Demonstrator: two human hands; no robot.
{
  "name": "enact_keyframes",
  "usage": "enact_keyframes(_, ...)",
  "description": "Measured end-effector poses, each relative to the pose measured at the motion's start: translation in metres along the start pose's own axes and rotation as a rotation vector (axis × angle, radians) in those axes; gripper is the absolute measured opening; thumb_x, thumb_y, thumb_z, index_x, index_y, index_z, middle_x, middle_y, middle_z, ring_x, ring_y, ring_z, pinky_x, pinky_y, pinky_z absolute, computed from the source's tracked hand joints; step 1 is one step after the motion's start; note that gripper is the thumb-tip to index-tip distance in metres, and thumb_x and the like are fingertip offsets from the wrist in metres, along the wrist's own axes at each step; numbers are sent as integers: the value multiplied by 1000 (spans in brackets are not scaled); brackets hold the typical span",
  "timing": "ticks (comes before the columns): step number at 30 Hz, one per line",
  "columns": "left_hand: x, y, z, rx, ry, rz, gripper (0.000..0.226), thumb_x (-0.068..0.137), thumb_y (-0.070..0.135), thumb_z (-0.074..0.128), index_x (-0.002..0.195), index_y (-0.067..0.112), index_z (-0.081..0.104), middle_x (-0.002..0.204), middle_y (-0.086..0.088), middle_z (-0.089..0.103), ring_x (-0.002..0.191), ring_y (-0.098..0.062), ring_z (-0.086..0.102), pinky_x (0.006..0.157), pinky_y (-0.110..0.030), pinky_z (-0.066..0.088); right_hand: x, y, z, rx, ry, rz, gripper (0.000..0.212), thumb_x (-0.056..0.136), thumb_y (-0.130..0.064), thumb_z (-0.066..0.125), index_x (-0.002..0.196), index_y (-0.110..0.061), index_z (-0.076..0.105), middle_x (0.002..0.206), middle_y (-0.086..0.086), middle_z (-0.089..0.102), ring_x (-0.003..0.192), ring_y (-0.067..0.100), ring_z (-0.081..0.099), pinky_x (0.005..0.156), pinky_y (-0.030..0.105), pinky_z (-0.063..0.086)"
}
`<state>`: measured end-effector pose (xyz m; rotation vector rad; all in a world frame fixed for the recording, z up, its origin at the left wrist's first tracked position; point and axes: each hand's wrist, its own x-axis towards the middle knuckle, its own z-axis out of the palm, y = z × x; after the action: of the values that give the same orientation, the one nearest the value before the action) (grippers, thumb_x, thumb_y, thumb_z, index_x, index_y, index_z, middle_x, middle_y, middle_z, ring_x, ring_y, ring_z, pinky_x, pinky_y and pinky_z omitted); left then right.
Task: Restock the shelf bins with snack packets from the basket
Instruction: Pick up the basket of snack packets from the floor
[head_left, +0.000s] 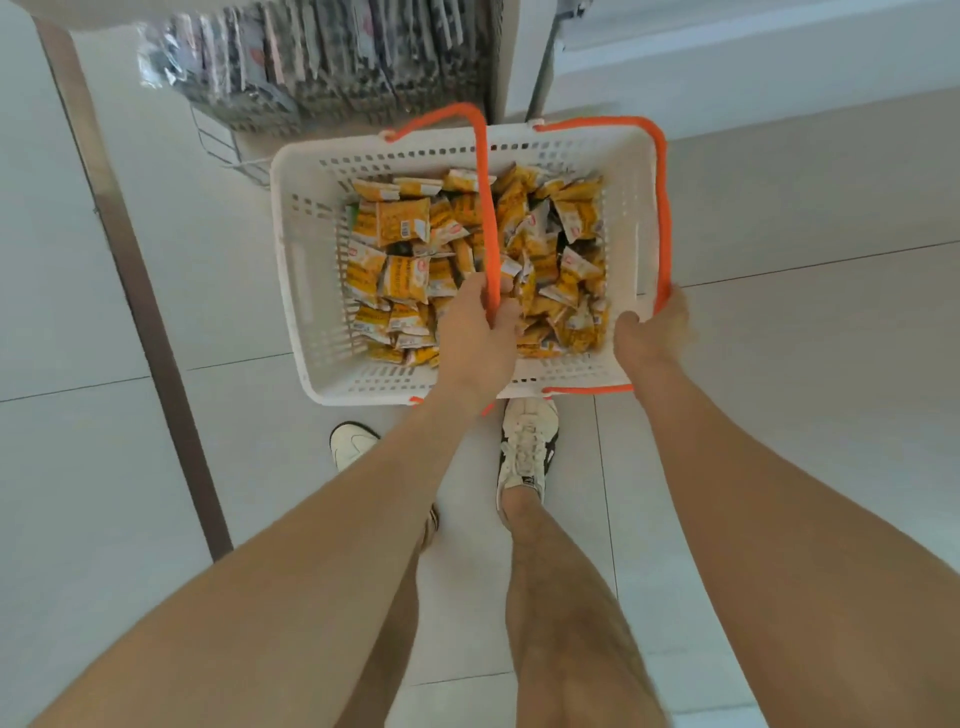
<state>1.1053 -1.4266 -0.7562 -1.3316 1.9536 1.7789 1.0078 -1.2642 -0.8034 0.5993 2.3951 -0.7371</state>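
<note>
**Gripping the basket (306, 270) two-handed**

Tiled floor (805, 218) spreads out on every side of the left hand (475, 338) and right hand (657, 327). The white slotted basket is directly below and ahead of both hands, with its near rim by the wrists. Can't tell whether it rests on the floor or is lifted off it.

The wire shelf bin (228, 145) is beyond the basket, ahead and to the left of the left hand. It is packed with dark packets (332, 67) standing on edge; they are blurred and the print is unreadable.

Yellow snack packets (405, 223) lie in a loose heap across the basket bottom, under and ahead of the left hand and left of the right hand. All are in the basket, none in either hand.

There are two orange handles. The left handle (483, 197) arches over the middle of the basket, running ahead from the left hand. The right handle (662, 208) runs along the right rim, ahead of the right hand.

The left hand is curled round the left handle close to its near end. The right hand is wrapped round the right handle at the basket's near right corner. The hands are near each other, not touching.

The left shoe (353, 444) is behind and left of the left hand. The right shoe (527, 441) is between the forearms, just behind the basket's near rim.
</note>
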Motion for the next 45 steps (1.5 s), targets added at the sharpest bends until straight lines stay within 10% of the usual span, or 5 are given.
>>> enact_keyframes(5, -5, 23, -16, -98, -23, -130, 40, 107, 5, 48, 141, 25, 44, 105, -4, 74, 88, -20, 74, 68, -33, 60, -73, -27, -19, 125, 104, -226, 34, 94, -3, 43, 123, -22, 42, 98, 11, 68, 75, 26, 67, 52, 35, 49)
enact_keyframes(12, 3, 45, -65, -196, 41, -200, 54, 85, -9, 68, 123, 27, 58, 93, 7, 73, 91, -20, 71, 74, -39, 56, -106, -108, 1, 432, -606, -73, 57, 88, 0, 60, 138, -25, 51, 105, 7, 76, 89, 16, 72, 74, 32, 55)
enact_keyframes(23, -45, 93, -106, -99, -246, -393, 21, 105, 30, 53, 125, 27, 59, 107, 0, 59, 93, -24, 59, 94, -44, 51, -144, -114, -30, 478, -525, 91, 42, 88, -50, 46, 116, -27, 66, 88, 8, 72, 72, 19, 62, 62, 33, 41)
enact_keyframes(33, -184, 236, -72, -51, -437, -450, 23, 101, 44, 50, 109, 24, 59, 103, -2, 57, 91, -25, 56, 80, -41, 40, -215, -107, -241, 696, -529, 221, 32, 77, -54, 59, 85, -24, 56, 77, 5, 57, 75, 25, 54, 71, 39, 45)
enact_keyframes(45, -313, 424, 166, 145, -469, -336, 25, 102, 40, 48, 106, 21, 63, 87, 0, 58, 87, -23, 58, 75, -39, 44, -165, -29, -547, 769, -432, 181, 48, 86, -54, 51, 121, -23, 61, 105, 8, 65, 84, 23, 63, 71, 35, 48)
